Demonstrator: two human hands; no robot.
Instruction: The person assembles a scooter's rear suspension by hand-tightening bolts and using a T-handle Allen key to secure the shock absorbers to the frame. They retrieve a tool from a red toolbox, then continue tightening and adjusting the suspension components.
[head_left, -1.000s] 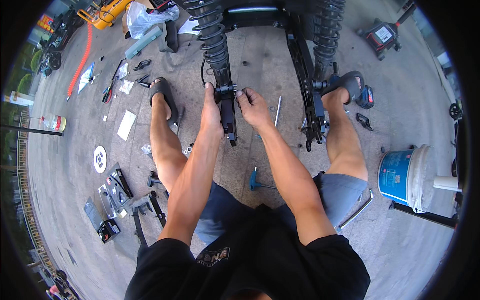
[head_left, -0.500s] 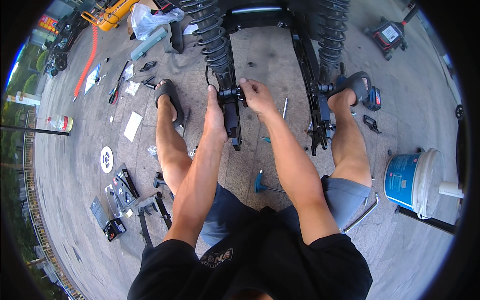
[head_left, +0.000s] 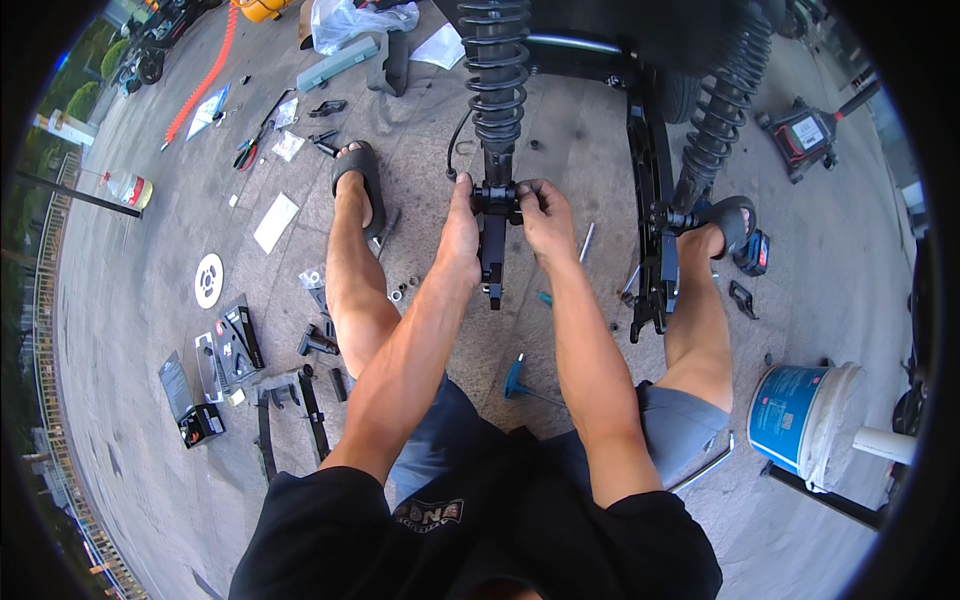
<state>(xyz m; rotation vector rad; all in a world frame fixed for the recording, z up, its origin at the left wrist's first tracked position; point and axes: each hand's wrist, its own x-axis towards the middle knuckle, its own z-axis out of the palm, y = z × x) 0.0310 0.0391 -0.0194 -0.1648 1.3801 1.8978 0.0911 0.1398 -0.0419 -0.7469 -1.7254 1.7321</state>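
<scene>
Both hands on shock lower mount, between feet. Left hand fingers clamped on left side, right hand wrapped on right. Tip: keep mount square, grip even, T-wrench handy on floor.

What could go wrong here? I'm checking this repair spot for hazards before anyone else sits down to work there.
Both hands, left hand and right hand, clasp the black bracket under the coil spring shock; fingers could get pinched if the part shifts. The feet wear only open black sandals, so a dropped part could hurt toes. Small nuts and a blue-handled key lie loose on the ground and could be sat on or lost.
</scene>
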